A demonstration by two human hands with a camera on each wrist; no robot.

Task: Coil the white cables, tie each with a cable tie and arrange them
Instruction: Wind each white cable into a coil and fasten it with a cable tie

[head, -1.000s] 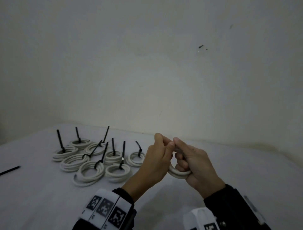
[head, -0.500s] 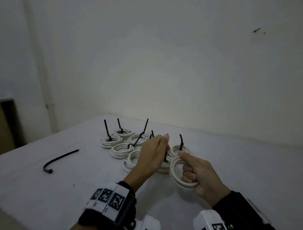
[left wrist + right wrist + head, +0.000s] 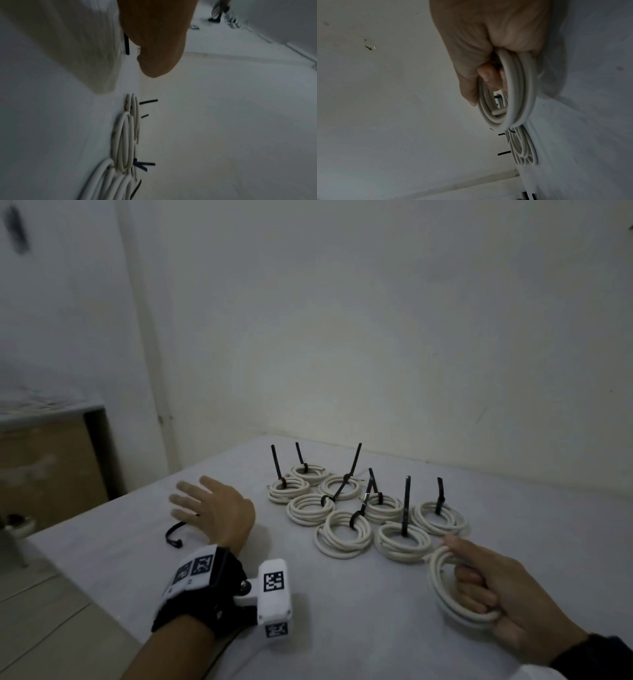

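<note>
White cloth covers the table (image 3: 342, 628), the biggest thing under both hands, and on it, ahead of and between them, sits the group of tied coils (image 3: 344, 534), eight as far as I can count, each with a black tie tail standing up. The right hand (image 3: 507, 597) holds the untied coil (image 3: 445, 587) low at the near right edge of that group, fingers curled through its middle and thumb laid along the top; the right wrist view shows the loops bunched tightly in the grip. The left hand (image 3: 214, 510) is spread wide and holds nothing, hovering over the loose tie (image 3: 174, 534) that lies curved on the cloth far out to the left, its hooked end showing just under the fingers. A second ago both hands were together on the coil in front of the chest; half a second ago the left had let go and was lifting away; now it has crossed to the tie. That means, in my judgement, winding is done and the step in hand is fetching the tie. The pick-up probably calls for a fingertip pinch on a thin strap lying flat, while the right hand's grip keeps the loops from springing apart.
</note>
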